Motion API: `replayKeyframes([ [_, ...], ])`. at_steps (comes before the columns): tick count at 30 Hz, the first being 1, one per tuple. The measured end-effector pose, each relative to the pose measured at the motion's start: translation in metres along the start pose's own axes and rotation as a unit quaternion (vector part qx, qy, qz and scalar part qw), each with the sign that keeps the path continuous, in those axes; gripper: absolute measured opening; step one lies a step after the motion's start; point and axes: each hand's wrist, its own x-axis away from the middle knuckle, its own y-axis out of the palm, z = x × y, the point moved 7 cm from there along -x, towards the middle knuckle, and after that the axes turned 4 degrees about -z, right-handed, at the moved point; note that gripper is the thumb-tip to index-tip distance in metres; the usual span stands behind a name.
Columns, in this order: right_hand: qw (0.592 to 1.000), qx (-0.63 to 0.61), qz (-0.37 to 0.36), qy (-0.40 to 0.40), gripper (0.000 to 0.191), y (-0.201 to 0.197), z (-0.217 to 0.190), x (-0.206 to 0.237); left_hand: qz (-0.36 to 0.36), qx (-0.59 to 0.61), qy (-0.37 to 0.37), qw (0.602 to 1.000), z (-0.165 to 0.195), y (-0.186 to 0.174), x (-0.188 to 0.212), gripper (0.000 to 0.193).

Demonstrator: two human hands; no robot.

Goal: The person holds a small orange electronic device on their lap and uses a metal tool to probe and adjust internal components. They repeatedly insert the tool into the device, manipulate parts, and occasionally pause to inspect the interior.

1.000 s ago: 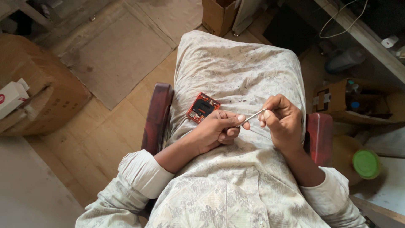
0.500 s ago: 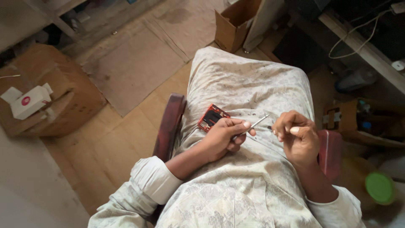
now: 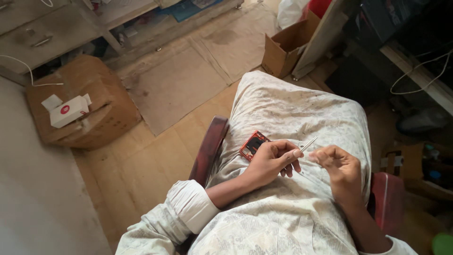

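1. Over the lap we go: the left hand (image 3: 271, 160) is curled in, thumb and forefinger pinched on a thin metal tool (image 3: 307, 144), whose bright tip pokes up and to the right, clear of the fingers.
2. The right hand (image 3: 340, 166) sits just beside it, fingers bent and tips drawn together toward that tool (whether they actually grip anything is too small to tell).
3. Behind the left hand's knuckles lies a small red device (image 3: 252, 145) with a dark face, resting on the pale patterned cloth (image 3: 302, 108) that covers the knees; the hand overlaps its near edge.
4. The person sits in a chair with dark red armrests (image 3: 207, 148), one showing on each side of the lap.
5. Out on the wooden floor (image 3: 137, 170), well apart to the left, a brown cardboard box (image 3: 101, 115) carries a small white carton (image 3: 70, 111) on top.
6. An open cardboard box (image 3: 288, 45) stands beyond the knees, and a worn mat (image 3: 188, 75) lies flat between the two boxes.
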Motion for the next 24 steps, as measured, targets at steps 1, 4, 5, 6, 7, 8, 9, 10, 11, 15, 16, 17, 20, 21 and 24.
replayKeyframes([
  [1, 0.998, -0.058, -0.021, -0.005, 0.017, -0.004, -0.001, -0.004, -0.001, 0.002, 0.003, 1.000, 0.005, 0.004, -0.007, 0.023],
  [4, 0.990, -0.132, -0.056, 0.008, 0.022, -0.015, 0.016, -0.047, -0.001, -0.053, 0.022, 0.998, 0.013, 0.002, -0.056, 0.020],
  [5, 0.988, -0.139, -0.063, 0.017, 0.024, -0.023, 0.027, -0.056, -0.001, -0.080, 0.030, 0.996, 0.011, 0.007, -0.071, 0.019],
  [6, 0.984, -0.167, -0.052, 0.012, 0.024, -0.036, 0.034, -0.065, -0.009, -0.102, 0.036, 0.994, 0.011, 0.013, -0.087, 0.019],
  [7, 0.980, -0.195, -0.042, 0.008, 0.023, -0.047, 0.033, -0.070, -0.016, -0.122, 0.042, 0.991, 0.018, 0.020, -0.094, 0.020],
  [8, 0.975, -0.221, -0.033, 0.005, 0.023, -0.059, 0.035, -0.073, -0.023, -0.141, 0.048, 0.989, 0.021, 0.027, -0.101, 0.021],
  [9, 0.967, -0.254, -0.019, -0.005, 0.023, -0.065, 0.035, -0.077, 0.003, -0.219, 0.092, 0.971, 0.032, 0.020, -0.104, 0.019],
  [10, 0.958, -0.287, -0.006, -0.015, 0.022, -0.077, 0.034, -0.079, 0.029, -0.294, 0.135, 0.946, 0.040, 0.016, -0.108, 0.016],
  [11, 0.948, -0.318, 0.007, -0.023, 0.023, -0.087, 0.029, -0.079, 0.056, -0.366, 0.175, 0.912, 0.056, 0.015, -0.105, 0.014],
  [15, 0.923, -0.381, 0.039, 0.031, 0.024, -0.103, 0.028, -0.089, 0.172, -0.572, 0.090, 0.797, 0.092, -0.034, -0.110, 0.035],
  [16, 0.930, -0.360, 0.044, 0.053, 0.025, -0.103, 0.031, -0.093, 0.192, -0.636, 0.071, 0.744, 0.093, -0.043, -0.112, 0.044],
  [17, 0.937, -0.339, 0.047, 0.074, 0.027, -0.102, 0.035, -0.098, 0.179, -0.641, 0.006, 0.746, 0.083, -0.053, -0.118, 0.050],
  [20, 0.965, -0.233, 0.011, 0.122, 0.026, -0.094, 0.043, -0.108, 0.148, -0.634, -0.128, 0.748, 0.053, -0.072, -0.124, 0.064],
  [21, 0.970, -0.206, 0.005, 0.129, 0.026, -0.091, 0.044, -0.109, 0.144, -0.627, -0.130, 0.755, 0.047, -0.073, -0.125, 0.067],
  [24, 0.979, -0.146, -0.012, 0.141, 0.028, -0.081, 0.042, -0.113, 0.141, -0.627, -0.141, 0.753, 0.041, -0.080, -0.126, 0.073],
])
